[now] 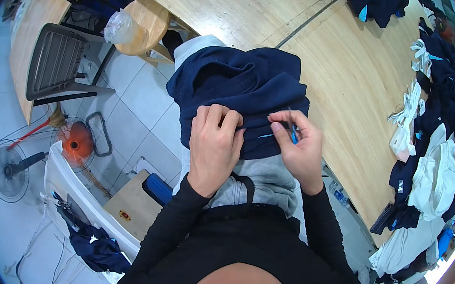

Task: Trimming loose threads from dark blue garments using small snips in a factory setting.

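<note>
Pressing down with curled fingers, the left hand grips a fold of the navy garment bunched at the table's near edge, over grey cloth. Just beside it, the right hand pinches a small blue tool, mostly hidden by the fingers, so its kind is unclear. Farther right, piled clothes blur toward the rim.

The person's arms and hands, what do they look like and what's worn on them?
Both arms wear long, close-fitting black sleeves that end at the wrists. The left hand and right hand are bare: no gloves, and no rings, watch or bracelets can be seen. The sleeves look plain, without visible markings.
</note>
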`<act>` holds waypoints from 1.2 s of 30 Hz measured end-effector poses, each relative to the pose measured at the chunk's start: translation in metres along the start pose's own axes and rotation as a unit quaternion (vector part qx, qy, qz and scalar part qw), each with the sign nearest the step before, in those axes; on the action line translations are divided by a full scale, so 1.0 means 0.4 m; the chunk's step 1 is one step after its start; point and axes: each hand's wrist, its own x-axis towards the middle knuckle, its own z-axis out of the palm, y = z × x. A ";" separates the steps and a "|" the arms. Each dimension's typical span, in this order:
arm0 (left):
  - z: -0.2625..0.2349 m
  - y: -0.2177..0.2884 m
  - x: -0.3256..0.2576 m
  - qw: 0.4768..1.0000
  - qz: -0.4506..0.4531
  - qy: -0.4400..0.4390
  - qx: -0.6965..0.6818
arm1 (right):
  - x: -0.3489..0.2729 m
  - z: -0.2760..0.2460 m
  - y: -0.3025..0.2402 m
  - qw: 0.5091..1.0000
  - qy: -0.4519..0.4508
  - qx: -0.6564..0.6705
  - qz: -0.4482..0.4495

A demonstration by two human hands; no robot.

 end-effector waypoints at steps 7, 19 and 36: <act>-0.006 -0.005 -0.013 0.998 0.039 0.041 -0.042 | 0.016 0.060 -0.029 0.987 -0.032 -0.107 -0.119; -0.033 0.003 -0.013 0.919 -0.113 -0.070 -0.371 | -0.006 0.017 -0.071 0.990 -0.067 -0.090 -0.087; -0.053 0.021 -0.016 0.819 -0.202 0.036 -0.536 | -0.076 0.033 -0.091 0.969 -0.022 -0.163 -0.184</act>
